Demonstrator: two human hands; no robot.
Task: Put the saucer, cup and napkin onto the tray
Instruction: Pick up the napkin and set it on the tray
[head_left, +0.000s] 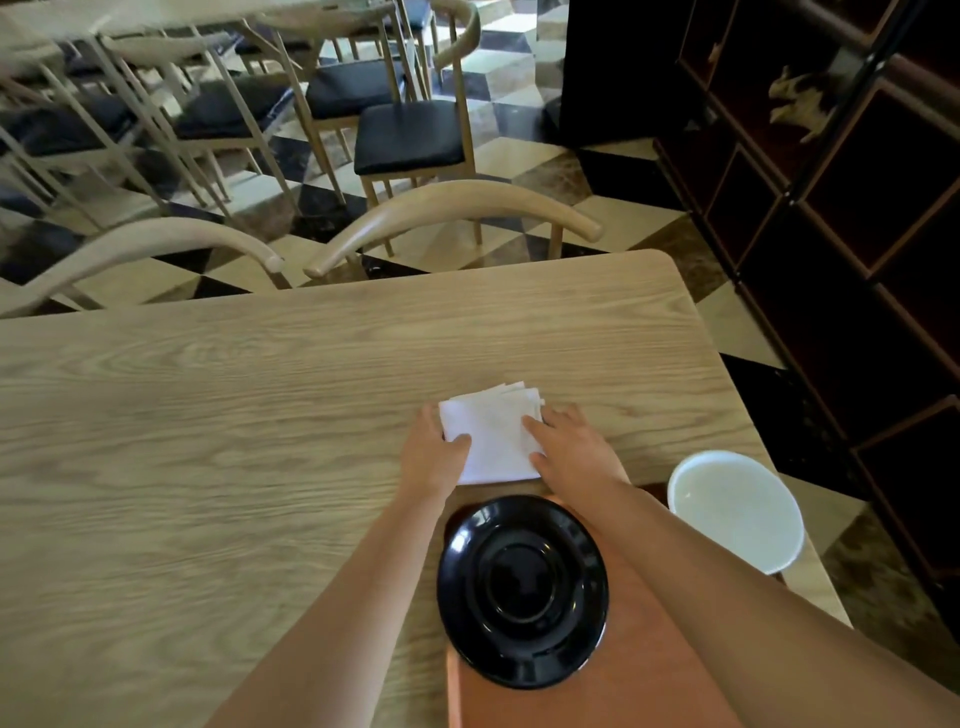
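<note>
A folded white napkin lies flat on the wooden table, just beyond the tray's far edge. My left hand holds its left edge, thumb on top. My right hand presses on its right side with spread fingers. A glossy black saucer sits on the reddish-brown tray near me, overhanging the tray's left edge. A white cup stands to the right of my right forearm; I cannot tell whether it rests on the tray or the table.
Two pale wooden chair backs stand against the table's far edge, with more chairs and tables behind them. A dark wooden cabinet lines the right side. The table's right edge runs close to the cup.
</note>
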